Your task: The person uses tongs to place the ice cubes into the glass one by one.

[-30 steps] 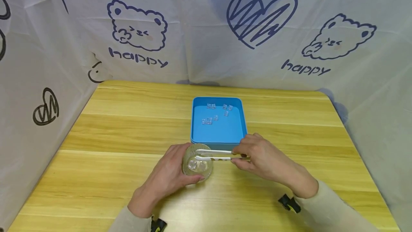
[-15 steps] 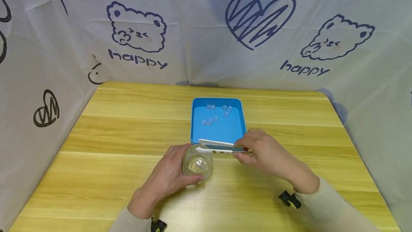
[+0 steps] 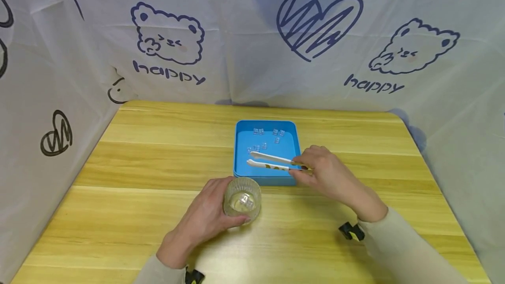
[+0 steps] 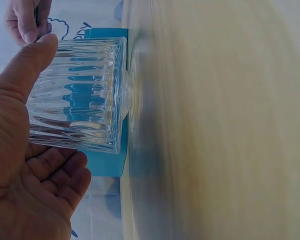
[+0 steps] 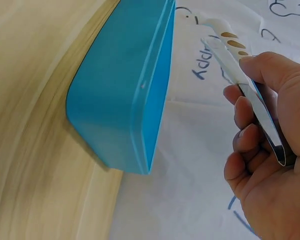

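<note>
I see the tongs [image 3: 272, 158] have come over the tray [image 3: 272, 181], long axis toward nine o'clock. Right hand [image 3: 327, 174] pinches them between its fingers; left hand [image 3: 207, 205] clasps the glass [image 3: 242, 185].

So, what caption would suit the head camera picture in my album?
Left hand grips a ribbed glass while the right hand holds tongs over a blue tray of small clear pieces.
</note>
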{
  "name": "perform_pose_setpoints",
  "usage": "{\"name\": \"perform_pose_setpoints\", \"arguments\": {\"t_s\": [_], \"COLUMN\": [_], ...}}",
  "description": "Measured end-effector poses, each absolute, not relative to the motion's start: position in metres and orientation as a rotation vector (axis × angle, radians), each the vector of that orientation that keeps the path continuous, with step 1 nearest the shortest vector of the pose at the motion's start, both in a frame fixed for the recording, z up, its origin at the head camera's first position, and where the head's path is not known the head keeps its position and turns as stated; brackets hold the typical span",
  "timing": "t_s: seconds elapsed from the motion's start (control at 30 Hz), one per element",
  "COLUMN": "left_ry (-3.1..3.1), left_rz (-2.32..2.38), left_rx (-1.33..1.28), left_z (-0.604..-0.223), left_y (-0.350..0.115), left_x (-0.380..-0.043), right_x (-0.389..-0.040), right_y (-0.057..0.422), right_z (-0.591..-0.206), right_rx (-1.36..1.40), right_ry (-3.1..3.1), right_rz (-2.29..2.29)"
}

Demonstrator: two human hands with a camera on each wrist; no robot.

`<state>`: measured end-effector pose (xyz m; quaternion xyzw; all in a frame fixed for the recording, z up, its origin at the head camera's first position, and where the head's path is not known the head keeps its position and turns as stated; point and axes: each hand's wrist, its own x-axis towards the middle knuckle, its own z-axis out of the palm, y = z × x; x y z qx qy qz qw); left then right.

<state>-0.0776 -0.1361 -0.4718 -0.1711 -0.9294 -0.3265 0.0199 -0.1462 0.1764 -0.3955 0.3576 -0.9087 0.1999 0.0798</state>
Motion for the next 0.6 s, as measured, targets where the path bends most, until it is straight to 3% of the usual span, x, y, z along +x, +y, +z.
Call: {"name": "perform_pose_setpoints", "arguments": {"t_s": [0.6], "left_ry": [-2.888], "left_rz": [-1.004], "left_rx": [-0.531], "left_z": [-0.472], "left_y": [-0.136], "left_x": [-0.078], "right_x": [-0.195], "right_y": [0.177], "right_z": [-0.412], "right_rx": [0.893], "right_ry": [-2.797], "right_rz": [0.502]}}
